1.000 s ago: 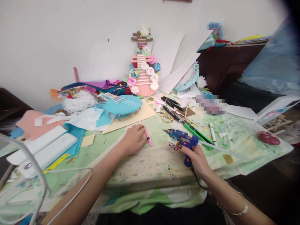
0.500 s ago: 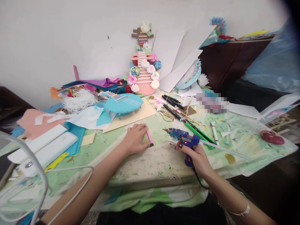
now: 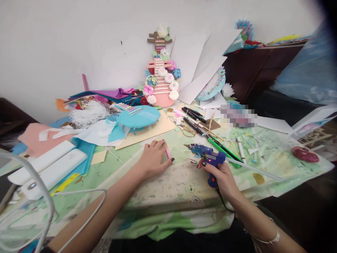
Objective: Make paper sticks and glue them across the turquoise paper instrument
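My left hand (image 3: 155, 158) rests on the green table cover, its fingers closed over a thin pink strip (image 3: 166, 149) that lies on the table. My right hand (image 3: 220, 175) grips a blue hot glue gun (image 3: 207, 159) by the handle, a finger on the trigger. A red light glows on the gun. Its nozzle points left, a short way right of the pink strip and not touching it. A black cord runs from the gun's handle down over the table edge.
Black and green pens (image 3: 202, 130), gold scissors (image 3: 187, 130), a white marker (image 3: 239, 144) and a long clear stick (image 3: 252, 168) lie behind the gun. A blue paper guitar (image 3: 137, 116), a pink flowered guitar (image 3: 162, 77), white boards and paper scraps crowd the back. White foam blocks (image 3: 50, 165) sit left.
My left hand has slid over the pink strip, covering most of its near end. The glue gun has shifted slightly right; its nozzle still points left.
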Demonstrator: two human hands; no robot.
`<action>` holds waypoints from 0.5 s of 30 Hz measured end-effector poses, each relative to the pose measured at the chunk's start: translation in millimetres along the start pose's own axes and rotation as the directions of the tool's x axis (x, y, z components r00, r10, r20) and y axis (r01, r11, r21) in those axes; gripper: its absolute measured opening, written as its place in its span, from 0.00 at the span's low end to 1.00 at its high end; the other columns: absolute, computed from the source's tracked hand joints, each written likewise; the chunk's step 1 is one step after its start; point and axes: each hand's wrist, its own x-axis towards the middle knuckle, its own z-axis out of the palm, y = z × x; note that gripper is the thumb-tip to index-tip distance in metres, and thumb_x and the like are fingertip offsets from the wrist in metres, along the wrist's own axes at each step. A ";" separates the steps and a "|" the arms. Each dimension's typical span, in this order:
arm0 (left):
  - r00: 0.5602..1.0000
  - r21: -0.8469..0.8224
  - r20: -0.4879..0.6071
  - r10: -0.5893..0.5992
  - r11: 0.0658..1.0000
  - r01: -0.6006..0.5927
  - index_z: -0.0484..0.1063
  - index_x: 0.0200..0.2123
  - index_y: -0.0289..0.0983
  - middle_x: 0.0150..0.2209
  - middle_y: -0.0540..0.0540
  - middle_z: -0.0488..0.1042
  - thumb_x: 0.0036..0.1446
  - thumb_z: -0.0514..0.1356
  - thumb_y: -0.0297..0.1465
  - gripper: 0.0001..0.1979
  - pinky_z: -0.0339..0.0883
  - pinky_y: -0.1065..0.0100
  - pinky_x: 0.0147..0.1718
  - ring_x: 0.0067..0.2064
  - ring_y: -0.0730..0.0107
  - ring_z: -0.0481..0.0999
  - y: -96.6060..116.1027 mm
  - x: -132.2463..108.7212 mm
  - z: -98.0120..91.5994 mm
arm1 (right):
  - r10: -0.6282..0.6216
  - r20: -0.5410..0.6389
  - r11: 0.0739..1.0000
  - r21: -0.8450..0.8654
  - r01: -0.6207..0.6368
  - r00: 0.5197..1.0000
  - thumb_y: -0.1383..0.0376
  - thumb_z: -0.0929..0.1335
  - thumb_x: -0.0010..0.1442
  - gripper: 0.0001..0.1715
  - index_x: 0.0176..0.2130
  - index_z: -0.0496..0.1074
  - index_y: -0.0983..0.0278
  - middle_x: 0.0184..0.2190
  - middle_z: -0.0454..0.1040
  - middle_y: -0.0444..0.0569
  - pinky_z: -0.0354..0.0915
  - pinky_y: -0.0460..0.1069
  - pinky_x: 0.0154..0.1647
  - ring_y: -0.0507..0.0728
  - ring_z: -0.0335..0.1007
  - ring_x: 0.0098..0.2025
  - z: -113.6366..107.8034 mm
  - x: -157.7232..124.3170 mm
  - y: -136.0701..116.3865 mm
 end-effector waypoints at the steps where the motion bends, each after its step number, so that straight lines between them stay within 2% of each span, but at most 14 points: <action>1: 1.000 0.002 0.003 -0.004 1.000 0.004 0.65 0.51 0.35 0.58 0.37 0.62 0.59 0.46 0.43 0.24 0.56 0.49 0.47 0.55 0.48 0.60 -0.6 0.7 0.1 | 0.000 0.001 1.000 0.003 0.000 1.000 0.55 0.67 0.49 0.15 0.28 0.73 0.65 0.29 0.74 0.50 0.55 0.44 0.18 0.53 0.65 0.26 -0.3 0.0 0.7; 3: 1.000 0.011 0.003 -0.019 1.000 0.019 0.66 0.50 0.36 0.58 0.38 0.63 0.60 0.45 0.42 0.22 0.56 0.51 0.48 0.55 0.50 0.60 -0.5 2.3 1.0 | 0.007 0.006 1.000 0.008 -0.007 1.000 0.54 0.68 0.49 0.16 0.28 0.73 0.65 0.28 0.74 0.50 0.53 0.44 0.16 0.51 0.63 0.23 -1.1 0.2 2.0; 7: 0.996 0.026 -0.022 -0.082 0.996 0.083 0.66 0.50 0.35 0.56 0.37 0.64 0.55 0.52 0.43 0.23 0.56 0.51 0.47 0.54 0.48 0.61 5.0 4.2 4.0 | -0.010 0.006 1.000 0.019 0.009 1.000 0.54 0.68 0.50 0.15 0.29 0.73 0.65 0.26 0.73 0.49 0.55 0.45 0.18 0.52 0.63 0.24 -1.2 2.0 4.8; 12: 0.994 -0.003 -0.071 -0.085 0.996 0.085 0.67 0.48 0.37 0.56 0.38 0.65 0.56 0.52 0.41 0.20 0.57 0.52 0.46 0.53 0.49 0.62 6.8 3.1 7.4 | -0.110 -0.006 0.994 0.027 0.110 0.994 0.56 0.68 0.52 0.13 0.32 0.72 0.64 0.26 0.74 0.49 0.61 0.46 0.25 0.54 0.68 0.28 -1.3 -1.7 6.9; 15: 0.986 -0.026 -0.130 -0.102 0.995 0.099 0.65 0.49 0.35 0.54 0.37 0.65 0.57 0.52 0.41 0.20 0.57 0.54 0.47 0.53 0.51 0.63 1.3 4.4 10.2 | -0.186 0.030 0.982 -0.037 0.187 0.982 0.55 0.63 0.58 0.16 0.36 0.70 0.65 0.22 0.72 0.47 0.63 0.48 0.28 0.54 0.67 0.25 -14.5 -8.8 3.3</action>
